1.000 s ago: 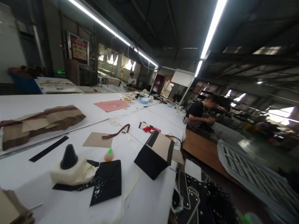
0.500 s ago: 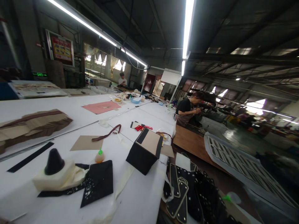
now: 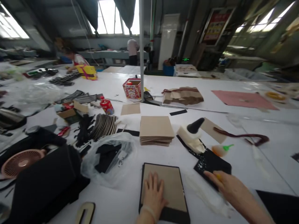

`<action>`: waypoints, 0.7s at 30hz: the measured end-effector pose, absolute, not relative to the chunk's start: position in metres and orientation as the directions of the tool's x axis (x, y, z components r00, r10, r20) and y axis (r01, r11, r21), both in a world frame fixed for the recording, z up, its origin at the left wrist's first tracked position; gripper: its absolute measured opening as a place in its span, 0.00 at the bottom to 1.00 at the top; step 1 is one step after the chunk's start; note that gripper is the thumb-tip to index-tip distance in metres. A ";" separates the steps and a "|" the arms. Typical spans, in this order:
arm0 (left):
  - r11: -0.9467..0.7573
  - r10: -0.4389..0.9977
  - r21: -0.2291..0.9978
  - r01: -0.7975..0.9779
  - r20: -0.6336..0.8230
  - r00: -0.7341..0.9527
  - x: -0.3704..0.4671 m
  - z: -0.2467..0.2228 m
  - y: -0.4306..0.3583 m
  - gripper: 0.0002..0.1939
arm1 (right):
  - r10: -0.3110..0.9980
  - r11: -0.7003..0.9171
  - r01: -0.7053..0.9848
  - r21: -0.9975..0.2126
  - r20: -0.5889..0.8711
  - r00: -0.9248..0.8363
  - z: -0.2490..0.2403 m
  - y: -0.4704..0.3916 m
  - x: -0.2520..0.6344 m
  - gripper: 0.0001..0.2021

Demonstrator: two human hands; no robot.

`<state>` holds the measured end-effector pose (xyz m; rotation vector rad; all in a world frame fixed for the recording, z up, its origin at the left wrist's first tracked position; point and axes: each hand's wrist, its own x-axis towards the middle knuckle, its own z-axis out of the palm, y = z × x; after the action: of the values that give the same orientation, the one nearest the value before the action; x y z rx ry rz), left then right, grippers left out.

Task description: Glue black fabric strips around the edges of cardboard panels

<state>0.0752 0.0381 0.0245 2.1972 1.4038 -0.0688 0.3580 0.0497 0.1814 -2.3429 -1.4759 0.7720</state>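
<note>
My left hand (image 3: 153, 196) lies flat, fingers spread, on a beige board (image 3: 173, 183). That board rests on a slightly larger black sheet (image 3: 175, 217), whose dark margin shows around it. To the right, my right hand (image 3: 230, 186) is closed above a black piece (image 3: 220, 163) spotted with white. A bit of yellow shows between its fingers; what it is cannot be made out. Beyond that piece stands a cream-coloured block with a black cone (image 3: 195, 125) on it. A small bottle with a green tip (image 3: 220, 150) lies close by.
A stack of beige boards (image 3: 156, 127) stands ahead of my left hand. Leftward are a clear plastic bag (image 3: 93, 168) with black pieces, a roll of black material (image 3: 44, 183) and a pink fan (image 3: 22, 163). A metal post (image 3: 141, 56) rises behind. Two people are farther off.
My view has swung left and down toward the table. Both my hands have come into view, the left on the beige board, the right at the white-spotted black piece.
</note>
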 end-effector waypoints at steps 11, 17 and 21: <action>-0.312 0.782 0.511 0.801 -0.341 0.522 0.068 0.009 0.042 0.40 | 0.952 -0.161 0.407 -0.899 -0.251 -0.178 0.140 0.130 0.229 0.09; -0.379 0.784 0.512 0.771 -0.264 0.562 0.066 -0.002 0.040 0.40 | 0.928 -0.013 0.474 -0.880 -0.187 -0.322 0.128 0.147 0.194 0.06; -0.340 0.782 0.518 0.785 -0.308 0.541 0.066 0.011 0.043 0.39 | 0.911 0.015 0.575 -0.818 -0.225 -0.345 0.127 0.147 0.208 0.06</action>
<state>0.0657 0.0429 0.0107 2.1539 1.2600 -0.0062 0.2077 0.1469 0.1274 -1.5209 -1.9336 1.2590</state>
